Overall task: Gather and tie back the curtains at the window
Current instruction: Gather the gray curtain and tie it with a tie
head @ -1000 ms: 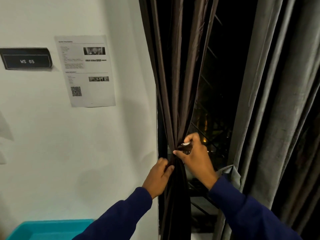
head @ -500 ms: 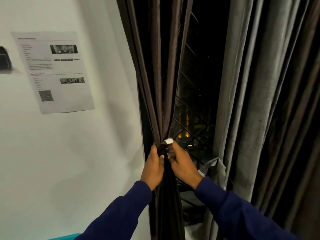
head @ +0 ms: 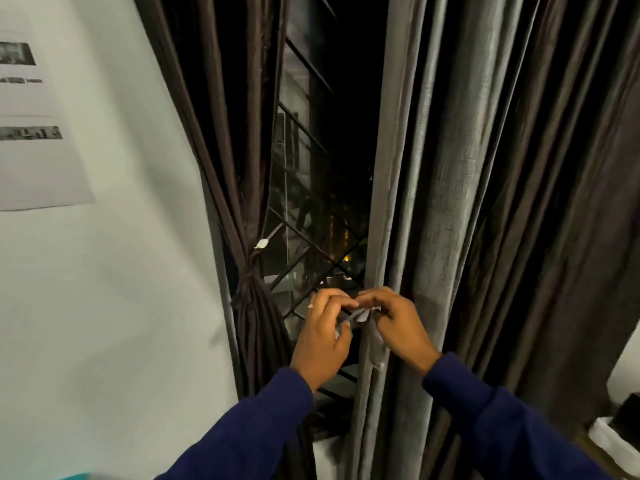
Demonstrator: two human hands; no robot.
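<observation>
At the inner edge of the grey curtain point(head: 433, 202), both hands meet — the left hand point(head: 323, 336) and right hand point(head: 398, 323) each pinch a pale tie strip point(head: 362, 315) between curled fingers, just against the fabric. To the left, the dark brown curtain point(head: 242, 168) hangs cinched by its tie point(head: 247, 277) beside the white wall point(head: 121, 289) — the window grille point(head: 304, 237) shows between them.

The printed sheet point(head: 31, 133) at nine o'clock runs off the left edge, its text smeared past reading. Both hands' fingertips point(head: 349, 304) overlap at the grey tie strip point(head: 363, 315), hiding how it is gripped. Something dark point(head: 628, 415) at four o'clock is clipped.
</observation>
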